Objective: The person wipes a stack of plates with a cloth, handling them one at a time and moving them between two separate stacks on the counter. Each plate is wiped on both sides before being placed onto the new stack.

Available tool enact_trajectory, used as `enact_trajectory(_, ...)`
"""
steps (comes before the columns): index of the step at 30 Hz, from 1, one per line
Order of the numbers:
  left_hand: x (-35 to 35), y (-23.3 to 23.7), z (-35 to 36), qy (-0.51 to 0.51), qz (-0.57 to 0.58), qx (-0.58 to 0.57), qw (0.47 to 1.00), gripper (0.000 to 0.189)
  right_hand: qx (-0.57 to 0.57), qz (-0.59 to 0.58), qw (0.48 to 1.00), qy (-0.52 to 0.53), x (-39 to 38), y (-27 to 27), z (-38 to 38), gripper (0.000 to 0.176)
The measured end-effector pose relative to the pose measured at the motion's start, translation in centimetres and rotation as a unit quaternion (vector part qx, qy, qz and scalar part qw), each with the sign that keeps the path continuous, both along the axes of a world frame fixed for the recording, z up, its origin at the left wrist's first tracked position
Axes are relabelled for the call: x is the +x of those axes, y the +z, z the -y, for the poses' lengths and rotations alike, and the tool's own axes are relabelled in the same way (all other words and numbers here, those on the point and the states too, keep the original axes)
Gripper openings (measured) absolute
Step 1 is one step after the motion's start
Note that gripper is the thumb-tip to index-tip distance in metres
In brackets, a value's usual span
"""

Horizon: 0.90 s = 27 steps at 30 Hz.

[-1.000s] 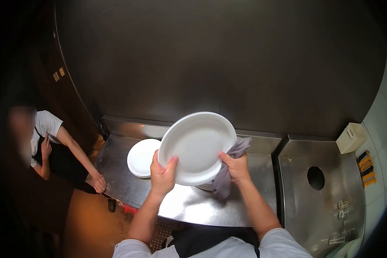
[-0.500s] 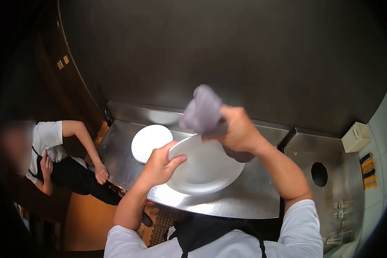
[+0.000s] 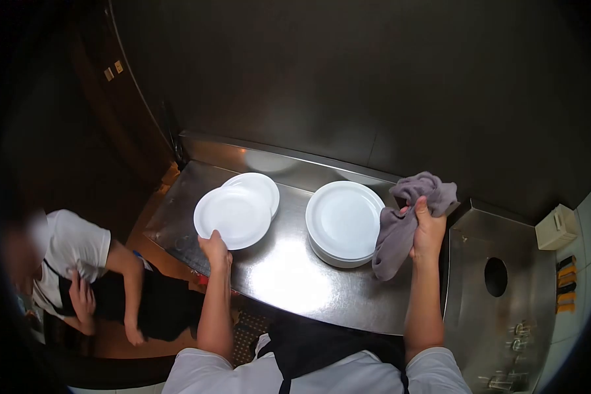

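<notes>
My left hand [image 3: 216, 251] grips the near edge of a white plate [image 3: 231, 220], its thumb over the rim. That plate overlaps another white plate [image 3: 266, 189] lying behind it on the steel counter [image 3: 279, 282]. On the right, my right hand [image 3: 429, 231] is closed around a crumpled grey-purple cloth [image 3: 395, 244], which hangs down beside a stack of white plates [image 3: 345, 220]. The cloth's lower part overlaps the right rim of the stack in this view.
A person [image 3: 88, 262] in a white shirt and black apron stands to the left of the counter. At right is a steel basin [image 3: 469, 289] with a round dark hole [image 3: 496, 276] and several glasses [image 3: 519, 341]. A white box [image 3: 557, 227] and orange-handled tools [image 3: 567, 284] are at the wall.
My left hand has carried the plate left and down over the other plate. My right hand has moved right with the cloth, away from the plate. The plate stack now shows.
</notes>
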<state>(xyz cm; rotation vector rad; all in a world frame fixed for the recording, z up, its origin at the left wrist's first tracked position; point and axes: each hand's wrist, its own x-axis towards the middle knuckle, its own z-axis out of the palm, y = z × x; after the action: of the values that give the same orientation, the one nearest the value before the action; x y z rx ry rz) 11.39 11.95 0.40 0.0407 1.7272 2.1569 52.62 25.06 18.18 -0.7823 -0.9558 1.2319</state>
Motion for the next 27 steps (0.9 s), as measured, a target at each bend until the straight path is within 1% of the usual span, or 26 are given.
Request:
enact_trajectory(5,-1.0,-3.4,-0.5,0.064,0.004,0.003,0.998,0.046,-0.002,-0.002,1.000,-0.003,-0.3,-1.0,1.3,0.040)
enact_trajectory(8,-0.8,-4.3,-1.4,0.087,-0.026,-0.034,0.995,0.045,-0.005,0.006,1.000,-0.004,-0.3,-1.2,1.4,0.041)
enact_trajectory(9,-0.6,-4.3,-1.8,0.088,-0.040,-0.065,0.993,0.050,-0.006,0.009,1.000,-0.004,-0.3,-1.4,1.4,0.041)
enact_trajectory(12,-0.2,-3.8,-2.6,0.082,-0.058,-0.235,0.967,0.056,-0.006,0.011,1.000,0.006,-0.4,-1.7,1.9,0.043)
enact_trajectory(13,0.4,-3.7,-3.1,0.085,-0.039,-0.284,0.954,0.062,-0.005,0.011,1.000,0.010,-0.5,-1.8,1.9,0.043)
enact_trajectory(16,1.0,-4.4,-4.7,0.118,-0.046,-0.328,0.936,0.064,0.002,0.023,1.000,0.021,-0.9,-2.5,2.0,0.044)
enact_trajectory(17,1.0,-4.1,-4.6,0.076,-0.031,-0.355,0.931,0.071,-0.001,0.014,1.000,0.017,-1.3,-2.8,1.9,0.043)
enact_trajectory(20,2.4,-1.3,-6.0,0.038,-0.028,-0.457,0.888,0.079,0.000,-0.015,1.000,-0.003,-2.6,-3.2,1.1,0.042)
enact_trajectory(21,2.5,-1.7,-6.5,0.044,-0.037,-0.454,0.889,0.085,0.006,-0.026,1.000,-0.015,-3.3,-2.9,0.6,0.041)
enact_trajectory(22,3.2,-2.2,-6.6,0.044,-0.125,-0.423,0.896,0.087,0.013,-0.039,0.999,-0.027,-3.8,-2.5,0.0,0.041)
enact_trajectory(23,4.7,-1.9,-6.3,0.044,-0.212,-0.386,0.897,0.089,0.039,-0.027,0.997,-0.059,-4.2,-2.6,-1.0,0.041)
enact_trajectory(24,6.5,-1.6,-5.6,0.045,-0.297,-0.346,0.889,0.090,0.044,0.099,0.991,-0.077,-4.0,-2.9,-2.1,0.041)
enact_trajectory(25,8.7,-1.8,-4.8,-0.041,-0.341,-0.244,0.907,0.097,0.048,0.224,0.969,-0.092,-3.4,-3.5,-3.2,0.041)
enact_trajectory(26,11.4,-2.1,-3.6,-0.125,-0.377,-0.138,0.907,0.104,0.049,0.345,0.931,-0.105,-3.1,-4.3,-4.1,0.042)
enact_trajectory(27,14.4,-1.8,-2.5,-0.230,-0.401,-0.121,0.879,0.113,0.097,0.455,0.880,-0.092,-3.2,-5.5,-5.2,0.051)
